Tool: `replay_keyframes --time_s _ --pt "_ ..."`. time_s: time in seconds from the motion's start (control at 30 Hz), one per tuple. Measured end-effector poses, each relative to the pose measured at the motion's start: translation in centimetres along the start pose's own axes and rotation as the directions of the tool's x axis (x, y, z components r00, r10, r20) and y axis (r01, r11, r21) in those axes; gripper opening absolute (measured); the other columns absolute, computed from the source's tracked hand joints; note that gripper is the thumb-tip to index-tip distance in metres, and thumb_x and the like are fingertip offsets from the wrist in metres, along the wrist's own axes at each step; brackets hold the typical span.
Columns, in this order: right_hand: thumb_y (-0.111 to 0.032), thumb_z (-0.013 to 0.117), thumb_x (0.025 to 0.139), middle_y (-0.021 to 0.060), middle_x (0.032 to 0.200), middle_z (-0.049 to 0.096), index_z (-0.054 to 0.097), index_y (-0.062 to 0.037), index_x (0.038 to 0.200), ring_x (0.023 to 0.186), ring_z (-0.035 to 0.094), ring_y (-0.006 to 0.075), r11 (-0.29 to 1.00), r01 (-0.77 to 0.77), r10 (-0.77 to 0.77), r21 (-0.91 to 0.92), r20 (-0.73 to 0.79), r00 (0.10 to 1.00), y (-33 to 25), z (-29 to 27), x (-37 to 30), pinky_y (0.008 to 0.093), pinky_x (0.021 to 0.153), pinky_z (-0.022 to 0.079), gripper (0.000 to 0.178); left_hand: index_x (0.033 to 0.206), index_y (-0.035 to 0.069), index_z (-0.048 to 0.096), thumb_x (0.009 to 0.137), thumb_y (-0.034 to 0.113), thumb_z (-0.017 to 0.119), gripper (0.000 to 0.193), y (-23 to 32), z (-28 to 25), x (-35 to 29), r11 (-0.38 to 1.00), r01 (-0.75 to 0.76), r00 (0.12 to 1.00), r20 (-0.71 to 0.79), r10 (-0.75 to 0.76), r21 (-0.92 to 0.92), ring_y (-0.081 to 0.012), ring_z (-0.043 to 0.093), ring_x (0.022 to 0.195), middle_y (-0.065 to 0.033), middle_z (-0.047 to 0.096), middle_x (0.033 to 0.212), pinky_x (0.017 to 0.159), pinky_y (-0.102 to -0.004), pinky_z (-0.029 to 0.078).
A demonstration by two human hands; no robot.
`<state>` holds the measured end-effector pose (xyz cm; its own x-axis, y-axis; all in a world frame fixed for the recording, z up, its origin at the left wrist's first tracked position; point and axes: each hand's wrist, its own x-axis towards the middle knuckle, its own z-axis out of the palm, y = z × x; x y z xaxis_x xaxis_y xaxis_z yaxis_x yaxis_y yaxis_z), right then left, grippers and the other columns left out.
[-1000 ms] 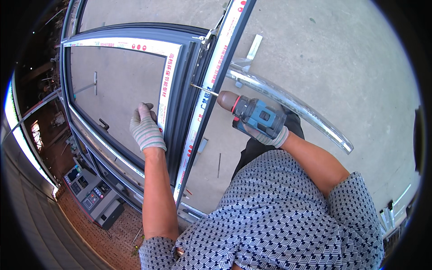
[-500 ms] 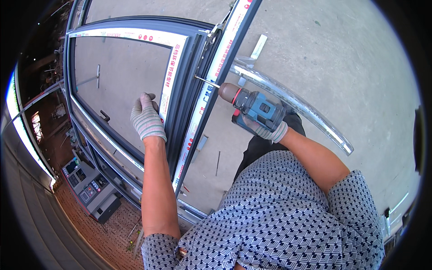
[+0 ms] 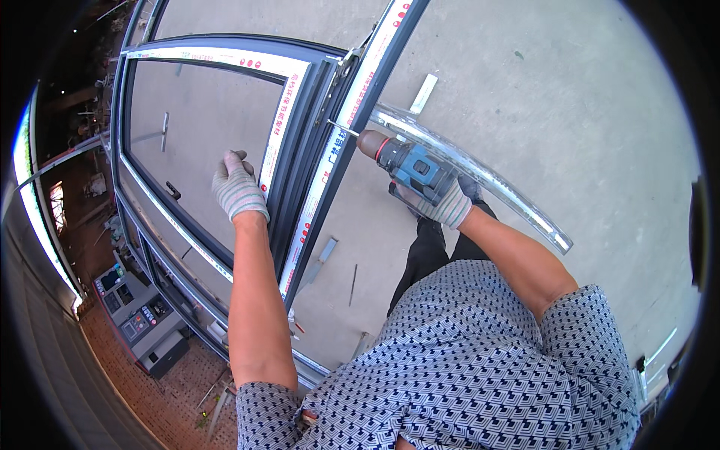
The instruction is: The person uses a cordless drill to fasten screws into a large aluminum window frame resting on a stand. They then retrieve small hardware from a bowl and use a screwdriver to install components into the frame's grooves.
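Note:
My right hand [image 3: 448,205], in a striped knit glove, is wrapped round the grip of a blue and black cordless drill [image 3: 417,169] with a brown chuck. Its thin bit [image 3: 343,128] points left across the white-taped outer bar of a dark metal window frame [image 3: 328,169], the tip at the grooves beside the bar. My left hand [image 3: 238,186], gloved alike, is closed at the inner edge of the taped sash [image 3: 279,124]. Its fingers curl in toward the thumb; whatever they hold, if anything, is hidden.
A long curved metal profile [image 3: 480,174] lies on the concrete floor to the right, near a short white strip [image 3: 424,94]. A small dark handle [image 3: 173,190] shows inside the sash. At the lower left stands a grey machine with a control panel [image 3: 138,325].
The drill has come closer to the frame, and less of its bit shows between chuck and grooves. My left hand stays closed by the sash. The whole view has shifted slightly.

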<state>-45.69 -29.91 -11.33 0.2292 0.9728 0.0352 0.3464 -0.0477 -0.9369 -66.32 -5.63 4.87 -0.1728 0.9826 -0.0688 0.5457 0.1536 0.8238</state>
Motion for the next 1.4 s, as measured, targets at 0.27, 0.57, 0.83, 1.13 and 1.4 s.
replay_keyframes --time_s 0.27,0.57,0.83,1.13,1.4 --pt "-0.021 0.076 0.086 0.0054 0.1 0.068 0.068 -0.0141 0.107 0.096 0.067 0.0268 0.955 0.194 -0.184 -0.226 0.066 0.981 -2.9 -5.0 -6.2 0.0402 0.084 0.054 0.023 0.103 0.001 0.062 0.106 0.032 0.056 0.032 0.8 -0.9 -6.8 0.754 0.138 0.988 0.033 -0.152 -0.642 -0.0038 0.029 0.047 0.0038 0.043 0.064 0.04 -0.0214 0.023" --pt "-0.009 0.075 0.086 0.0072 0.104 0.069 0.071 -0.0121 0.109 0.094 0.067 0.0274 0.999 0.02 -0.013 -0.038 0.175 0.984 -7.5 -12.5 -8.3 0.0375 0.082 0.056 0.024 0.135 -0.009 0.052 0.101 0.016 0.058 0.043 -2.9 3.4 -18.9 0.211 0.738 0.675 0.71 -0.202 -0.641 -0.0152 0.057 0.081 -0.017 0.064 0.113 0.066 -0.0261 0.046" --pt "-0.007 0.074 0.086 0.0078 0.104 0.071 0.072 -0.0123 0.108 0.094 0.069 0.0266 0.997 -0.061 0.047 0.048 0.25 0.967 -9.0 -14.1 -8.1 0.0358 0.081 0.057 0.023 0.14 -0.006 0.05 0.102 0.012 0.053 0.042 -4.3 3.6 -19.5 0.243 0.716 0.675 0.737 -0.006 -0.654 -0.0154 0.065 0.092 -0.0185 0.067 0.12 0.072 -0.0265 0.052" --pt "-0.018 0.074 0.088 0.0079 0.105 0.07 0.069 -0.016 0.115 0.095 0.068 0.0282 0.973 0.109 -0.028 -0.204 0.363 0.931 -7.8 -14.0 -9.8 0.041 0.088 0.056 0.027 0.137 -0.005 0.052 0.106 0.016 0.054 0.038 -4.8 3.3 -20.6 0.331 0.691 0.686 0.727 -0.024 -0.642 -0.0114 0.063 0.082 -0.0133 0.068 0.108 0.062 -0.0244 0.049" --pt "-0.021 0.072 0.09 0.0108 0.111 0.067 0.068 -0.0167 0.119 0.104 0.065 0.0309 0.994 0.076 -0.042 -0.078 0.362 0.931 -7.1 -13.2 -10.1 0.0439 0.1 0.05 0.029 0.136 -0.005 0.053 0.104 0.018 0.059 0.04 -4.7 3.2 -21.1 0.352 0.707 0.679 0.728 -0.097 -0.613 -0.0116 0.055 0.078 -0.0101 0.065 0.108 0.062 -0.0233 0.044"
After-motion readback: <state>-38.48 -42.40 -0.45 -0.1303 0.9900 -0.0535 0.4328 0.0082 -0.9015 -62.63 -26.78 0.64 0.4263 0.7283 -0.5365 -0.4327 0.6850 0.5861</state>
